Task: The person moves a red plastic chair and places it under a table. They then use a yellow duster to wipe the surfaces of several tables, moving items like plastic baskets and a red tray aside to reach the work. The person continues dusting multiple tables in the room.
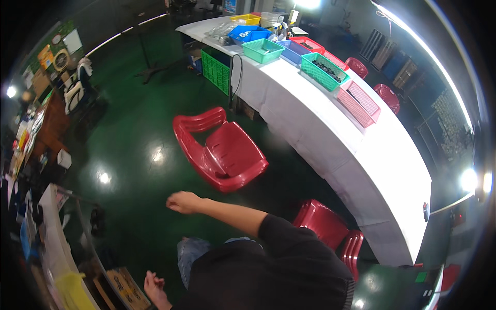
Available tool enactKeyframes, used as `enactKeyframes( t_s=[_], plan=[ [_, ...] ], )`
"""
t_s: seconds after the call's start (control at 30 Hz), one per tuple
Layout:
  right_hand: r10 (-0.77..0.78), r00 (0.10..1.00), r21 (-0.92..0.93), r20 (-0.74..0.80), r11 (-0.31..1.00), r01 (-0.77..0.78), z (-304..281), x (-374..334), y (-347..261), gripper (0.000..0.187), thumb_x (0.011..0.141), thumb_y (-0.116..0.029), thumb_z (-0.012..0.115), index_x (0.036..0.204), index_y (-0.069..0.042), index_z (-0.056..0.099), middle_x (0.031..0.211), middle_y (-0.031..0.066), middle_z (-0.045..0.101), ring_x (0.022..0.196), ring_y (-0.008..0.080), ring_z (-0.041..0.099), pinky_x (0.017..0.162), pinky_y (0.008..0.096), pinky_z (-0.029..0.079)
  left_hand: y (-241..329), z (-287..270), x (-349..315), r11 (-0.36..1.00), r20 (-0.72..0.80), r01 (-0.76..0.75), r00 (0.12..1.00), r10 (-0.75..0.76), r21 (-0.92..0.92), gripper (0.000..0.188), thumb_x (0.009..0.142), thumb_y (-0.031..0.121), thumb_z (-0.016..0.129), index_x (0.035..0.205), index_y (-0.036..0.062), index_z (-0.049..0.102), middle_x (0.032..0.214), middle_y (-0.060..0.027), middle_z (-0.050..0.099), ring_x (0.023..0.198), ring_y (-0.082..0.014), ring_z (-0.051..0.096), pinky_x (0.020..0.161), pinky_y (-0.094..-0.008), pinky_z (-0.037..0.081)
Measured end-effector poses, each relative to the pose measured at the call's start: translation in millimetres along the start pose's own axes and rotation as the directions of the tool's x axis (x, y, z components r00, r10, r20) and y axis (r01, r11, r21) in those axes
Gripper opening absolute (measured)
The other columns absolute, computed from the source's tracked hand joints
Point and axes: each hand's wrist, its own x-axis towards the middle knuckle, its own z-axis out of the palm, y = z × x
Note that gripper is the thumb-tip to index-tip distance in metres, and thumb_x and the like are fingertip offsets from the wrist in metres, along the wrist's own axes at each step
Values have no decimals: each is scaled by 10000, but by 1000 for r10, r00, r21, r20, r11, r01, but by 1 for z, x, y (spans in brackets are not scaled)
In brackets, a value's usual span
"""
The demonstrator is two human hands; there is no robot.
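My right hand [184, 202] reaches out across the middle of the view, above the dark green floor. Its fingers are curled in, and nothing shows in them. The nearest thing to it is a glossy red plastic armchair [235, 150], just beyond and apart from the hand. Low on the left, my left hand [155, 288] has its fingers partly bent and apart, with no object in it. Beside that hand is a tan board [126, 287] with dark shapes on it, at the edge of a cluttered bench. Neither hand touches anything that I can see.
A long white-covered table [392, 170] curves along the right. On it stand a green basket [324, 71] of dark pieces, a pink basket [359, 103] and a blue bin [249, 34]. Another red chair [323, 222] is near my right shoulder. A green crate [215, 71] sits under the table.
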Motion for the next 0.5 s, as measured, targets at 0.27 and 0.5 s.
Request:
enactKeyframes(
  t_s=[0.27, 0.5],
  plan=[
    [176, 812, -360, -557, 830, -427, -88, 252, 122, 783, 680, -244, 713, 1356, -176, 323, 1351, 150, 339, 1238, 363, 353, 1007, 504, 287, 181, 113, 326, 961, 249, -196, 958, 144, 198, 252, 891, 301, 570, 854, 53, 553, 701, -38, 576, 614, -156, 617, 497, -224, 470],
    [423, 688, -169, -590, 768, -617, -92, 245, 144, 735, 698, -54, 632, 1360, -146, 326, 1377, 142, 339, 1288, 314, 317, 1025, 447, 320, 402, 501, 434, 739, 879, -587, 477, -13, 330, 228, 923, 215, 486, 996, 16, 570, 849, -74, 648, 814, -183, 650, 710, -281, 505]
  ],
)
